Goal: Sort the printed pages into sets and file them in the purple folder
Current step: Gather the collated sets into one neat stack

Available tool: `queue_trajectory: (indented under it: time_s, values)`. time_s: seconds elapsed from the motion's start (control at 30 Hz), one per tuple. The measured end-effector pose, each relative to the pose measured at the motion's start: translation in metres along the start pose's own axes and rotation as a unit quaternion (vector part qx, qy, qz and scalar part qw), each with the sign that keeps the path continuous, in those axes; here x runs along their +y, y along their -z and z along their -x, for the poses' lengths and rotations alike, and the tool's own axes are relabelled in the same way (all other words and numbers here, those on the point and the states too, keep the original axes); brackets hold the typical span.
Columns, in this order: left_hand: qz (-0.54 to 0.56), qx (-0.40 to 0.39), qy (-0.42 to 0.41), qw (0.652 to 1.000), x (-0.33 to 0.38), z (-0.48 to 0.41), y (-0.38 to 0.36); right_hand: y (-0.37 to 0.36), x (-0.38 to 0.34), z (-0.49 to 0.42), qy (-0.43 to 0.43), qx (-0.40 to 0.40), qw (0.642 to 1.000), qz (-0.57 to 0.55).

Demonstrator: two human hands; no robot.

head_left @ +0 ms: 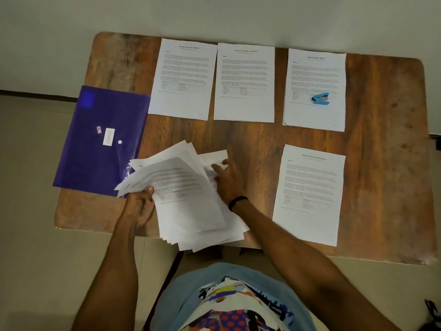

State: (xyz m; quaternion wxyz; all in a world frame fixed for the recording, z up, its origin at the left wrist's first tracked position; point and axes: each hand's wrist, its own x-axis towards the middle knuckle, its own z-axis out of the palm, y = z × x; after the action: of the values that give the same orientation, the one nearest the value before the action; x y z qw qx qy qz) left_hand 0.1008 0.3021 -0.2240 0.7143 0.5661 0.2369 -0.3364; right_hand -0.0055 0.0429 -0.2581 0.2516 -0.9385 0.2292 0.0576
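- A wooden surface point(250, 134) with rounded corners fills the middle, its brown grain streaked dark and reddish.
- A plain pale wall point(214, 13) stands behind its far edge.
- A dark skirting strip point(35, 93) runs along the wall's foot at the left.
- Beige floor point(31, 187) tiles lie left and below, one seam showing.
- The light is dim and even.

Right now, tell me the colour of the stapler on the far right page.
Blue stapler, with a pale metal strip inside; the head view shows it.
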Motion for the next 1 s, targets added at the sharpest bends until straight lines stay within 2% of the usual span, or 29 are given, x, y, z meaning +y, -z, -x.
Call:
queue_trajectory:
  time_s: [0.03, 0.07, 0.13, 0.27, 0.3, 0.37, 0.47, 0.5, 0.53, 0.6, 0.63, 0.67, 0.73, 0.8, 0.87, 0.93, 1.0]
  values:
    - [0.002, -0.010, -0.010, 1.000, 0.000, 0.002, -0.001, 0.014, -0.007, 0.003, -0.037, -0.017, 0.996, -0.078]
    - [0.001, -0.015, -0.017, 1.000, 0.001, 0.002, -0.004, 0.018, -0.004, 0.001, -0.101, -0.006, 0.984, -0.145]
    - [-0.016, -0.012, -0.015, 1.000, 0.007, -0.001, -0.010, 0.031, 0.012, -0.005, -0.164, 0.024, 0.956, -0.243]
    - [-0.136, -0.068, -0.068, 0.986, 0.012, -0.006, -0.027, 0.083, 0.057, 0.000, -0.260, 0.050, 0.919, -0.293]
    - [-0.182, -0.042, -0.047, 0.981, 0.013, -0.008, -0.035, 0.100, 0.069, 0.005, -0.279, 0.054, 0.918, -0.278]
    - [-0.291, 0.101, -0.052, 0.950, 0.016, -0.012, -0.053, 0.128, 0.095, 0.018, -0.289, 0.084, 0.918, -0.257]
    - [-0.346, 0.127, -0.074, 0.927, 0.011, -0.021, -0.070, 0.151, 0.130, 0.039, -0.305, 0.105, 0.907, -0.272]
    - [-0.378, 0.129, -0.083, 0.913, 0.010, -0.021, -0.073, 0.157, 0.141, 0.047, -0.312, 0.102, 0.905, -0.271]
    - [-0.432, 0.150, -0.100, 0.884, 0.008, -0.022, -0.076, 0.160, 0.152, 0.055, -0.320, 0.099, 0.899, -0.283]
    - [-0.537, 0.232, -0.130, 0.801, 0.004, -0.021, -0.089, 0.166, 0.169, 0.072, -0.338, 0.088, 0.869, -0.350]
    - [-0.537, 0.266, -0.162, 0.784, -0.001, -0.019, -0.101, 0.169, 0.174, 0.081, -0.342, 0.081, 0.848, -0.398]
    - [-0.505, 0.258, -0.210, 0.797, -0.008, -0.013, -0.118, 0.170, 0.179, 0.089, -0.339, 0.073, 0.825, -0.447]
    - [-0.458, 0.129, -0.229, 0.849, -0.025, 0.003, -0.163, 0.172, 0.186, 0.102, -0.322, 0.058, 0.780, -0.534]
    - [-0.425, -0.062, -0.119, 0.895, -0.044, 0.025, -0.207, 0.172, 0.190, 0.108, -0.310, 0.041, 0.751, -0.581]
    - [-0.378, -0.204, -0.010, 0.903, -0.058, 0.043, -0.237, 0.169, 0.194, 0.105, -0.317, 0.031, 0.734, -0.600]
    - [-0.370, -0.252, 0.015, 0.894, -0.069, 0.053, -0.255, 0.165, 0.204, 0.098, -0.326, 0.032, 0.718, -0.614]
    - [-0.382, -0.228, -0.002, 0.896, -0.077, 0.052, -0.259, 0.166, 0.211, 0.089, -0.331, 0.036, 0.713, -0.617]
